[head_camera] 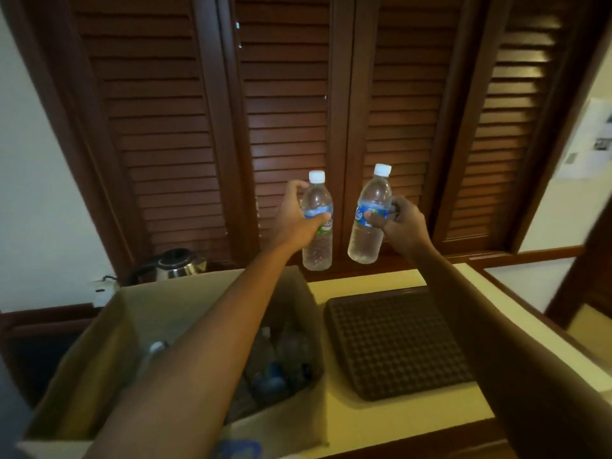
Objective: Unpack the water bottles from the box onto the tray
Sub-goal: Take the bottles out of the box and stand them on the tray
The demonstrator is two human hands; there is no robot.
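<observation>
Both bare arms reach forward and up from the bottom of the frame, meeting near the middle. The left forearm runs from the lower left diagonally toward the centre, its hand [295, 216] raised with the thumb across the front of a bottle [317, 226] and the fingers curled round the far side. The right forearm comes up from the lower right edge, darker in shadow, its hand [399, 223] closed round a second bottle [370, 220] at the label, knuckles turned to the right. The two hands are level with each other, apart, each gripping mid-air
</observation>
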